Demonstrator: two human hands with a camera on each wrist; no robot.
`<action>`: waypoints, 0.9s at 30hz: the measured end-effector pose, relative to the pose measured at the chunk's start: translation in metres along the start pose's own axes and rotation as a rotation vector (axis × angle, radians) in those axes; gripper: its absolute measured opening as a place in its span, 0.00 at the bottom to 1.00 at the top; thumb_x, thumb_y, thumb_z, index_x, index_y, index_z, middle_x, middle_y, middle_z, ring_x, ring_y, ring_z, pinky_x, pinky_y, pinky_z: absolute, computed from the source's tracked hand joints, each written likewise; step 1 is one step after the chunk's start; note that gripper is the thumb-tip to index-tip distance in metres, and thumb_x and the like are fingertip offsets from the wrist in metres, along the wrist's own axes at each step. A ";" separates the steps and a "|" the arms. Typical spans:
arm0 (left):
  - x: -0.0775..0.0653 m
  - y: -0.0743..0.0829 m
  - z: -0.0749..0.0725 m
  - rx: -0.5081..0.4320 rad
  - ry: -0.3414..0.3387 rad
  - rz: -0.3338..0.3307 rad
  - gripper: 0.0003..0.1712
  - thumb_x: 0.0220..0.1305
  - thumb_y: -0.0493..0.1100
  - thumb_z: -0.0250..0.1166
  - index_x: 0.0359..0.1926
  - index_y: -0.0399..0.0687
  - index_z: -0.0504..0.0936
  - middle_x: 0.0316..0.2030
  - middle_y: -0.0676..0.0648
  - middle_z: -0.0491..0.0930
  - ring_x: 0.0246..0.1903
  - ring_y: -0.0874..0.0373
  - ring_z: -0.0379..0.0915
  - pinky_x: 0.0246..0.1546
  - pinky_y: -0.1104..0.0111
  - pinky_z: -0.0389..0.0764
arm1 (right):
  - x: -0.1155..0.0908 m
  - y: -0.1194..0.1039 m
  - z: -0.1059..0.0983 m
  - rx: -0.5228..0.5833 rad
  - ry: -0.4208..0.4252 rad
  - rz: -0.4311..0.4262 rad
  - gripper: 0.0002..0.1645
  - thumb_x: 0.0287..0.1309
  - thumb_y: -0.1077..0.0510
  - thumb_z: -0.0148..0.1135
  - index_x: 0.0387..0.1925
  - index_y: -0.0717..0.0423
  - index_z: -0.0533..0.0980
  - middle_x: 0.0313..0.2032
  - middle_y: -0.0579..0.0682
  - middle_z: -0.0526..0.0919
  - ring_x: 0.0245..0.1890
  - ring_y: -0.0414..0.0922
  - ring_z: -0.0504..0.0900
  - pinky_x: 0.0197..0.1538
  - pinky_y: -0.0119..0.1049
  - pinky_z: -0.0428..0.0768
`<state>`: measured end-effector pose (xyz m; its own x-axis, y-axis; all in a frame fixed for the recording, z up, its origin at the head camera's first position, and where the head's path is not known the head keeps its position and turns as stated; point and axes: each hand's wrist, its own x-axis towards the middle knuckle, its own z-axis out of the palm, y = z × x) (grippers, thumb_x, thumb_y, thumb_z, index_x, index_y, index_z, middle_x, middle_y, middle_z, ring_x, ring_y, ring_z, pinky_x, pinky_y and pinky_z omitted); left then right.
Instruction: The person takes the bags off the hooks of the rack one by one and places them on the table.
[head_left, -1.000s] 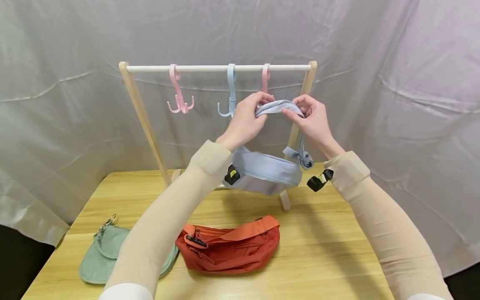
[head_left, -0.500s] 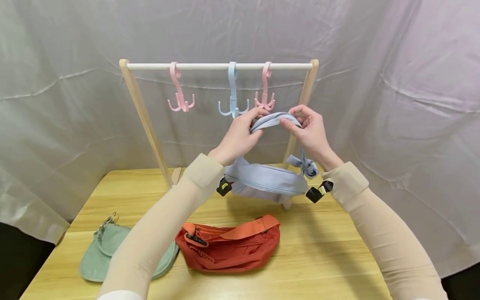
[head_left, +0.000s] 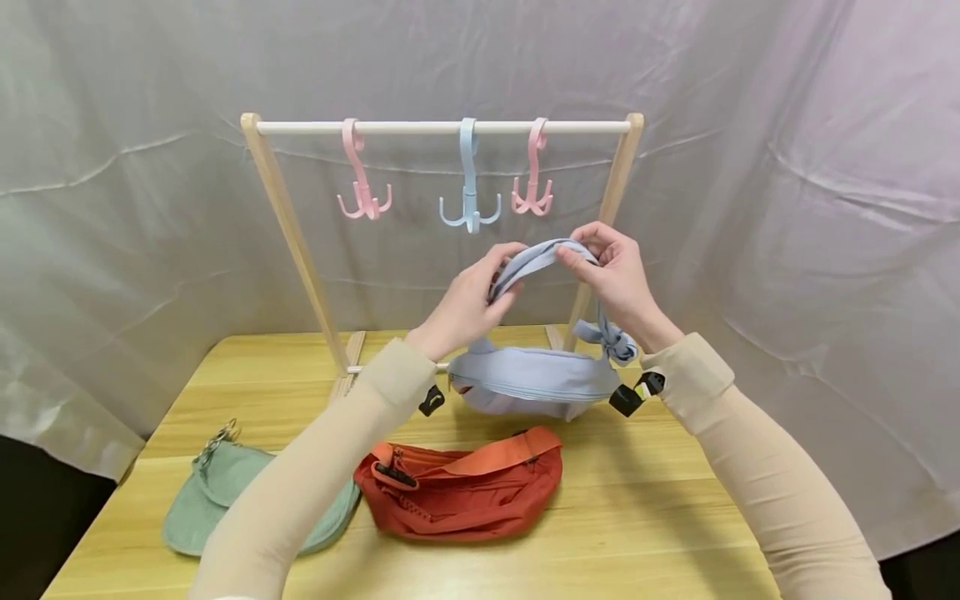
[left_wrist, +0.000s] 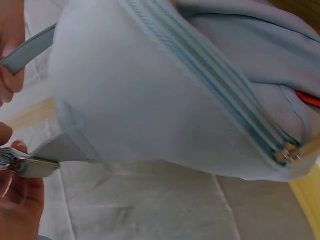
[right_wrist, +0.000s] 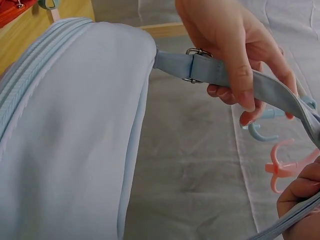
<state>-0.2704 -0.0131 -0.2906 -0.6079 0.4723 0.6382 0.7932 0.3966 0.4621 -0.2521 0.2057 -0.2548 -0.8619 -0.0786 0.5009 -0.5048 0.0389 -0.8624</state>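
A light blue waist bag (head_left: 532, 372) hangs from its strap in front of a rack, its zip facing me in the head view. My left hand (head_left: 468, 296) grips the strap (head_left: 534, 260) on the left, close to a metal buckle (right_wrist: 194, 66) seen in the right wrist view. Thumb and fingers of my right hand (head_left: 617, 273) pinch the strap's other side. A knotted strap end (head_left: 618, 342) dangles below the right hand. Both hands are below the hooks: a left pink hook (head_left: 363, 179), a blue hook (head_left: 470, 187) and a right pink hook (head_left: 533, 171).
The hooks hang on the white bar (head_left: 300, 127) of a wooden-legged rack. On the wooden table (head_left: 637, 517) lie a red-orange waist bag (head_left: 465, 500) and a green bag (head_left: 225, 483), partly behind my left sleeve. A grey curtain (head_left: 750, 125) stands behind.
Both hands and the light blue bag have come down, away from the hooks. The right pink hook, earlier partly hidden by my left hand, now shows whole. Both hands keep hold of the strap.
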 end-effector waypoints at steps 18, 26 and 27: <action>-0.044 -0.019 0.011 0.123 0.071 0.217 0.18 0.70 0.40 0.64 0.58 0.48 0.73 0.56 0.43 0.74 0.37 0.55 0.75 0.40 0.63 0.80 | -0.004 0.003 0.011 0.009 0.002 -0.007 0.14 0.61 0.69 0.65 0.32 0.44 0.78 0.20 0.34 0.76 0.21 0.32 0.64 0.26 0.24 0.62; -0.062 -0.028 0.010 0.163 -0.069 0.129 0.20 0.69 0.48 0.66 0.59 0.54 0.76 0.56 0.46 0.74 0.36 0.57 0.72 0.42 0.62 0.78 | -0.004 0.001 0.016 0.005 -0.006 -0.018 0.14 0.62 0.69 0.64 0.32 0.44 0.78 0.21 0.34 0.78 0.21 0.32 0.65 0.26 0.24 0.62; -0.064 -0.029 0.009 0.159 -0.082 0.120 0.21 0.68 0.49 0.66 0.60 0.54 0.76 0.56 0.46 0.73 0.36 0.57 0.71 0.41 0.63 0.78 | -0.004 0.000 0.017 0.003 -0.011 -0.019 0.14 0.62 0.69 0.64 0.32 0.44 0.78 0.21 0.34 0.78 0.21 0.32 0.65 0.26 0.24 0.62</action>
<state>-0.2544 -0.0474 -0.3503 -0.5152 0.5838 0.6275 0.8487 0.4495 0.2787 -0.2477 0.1887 -0.2586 -0.8514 -0.0905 0.5166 -0.5211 0.0339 -0.8528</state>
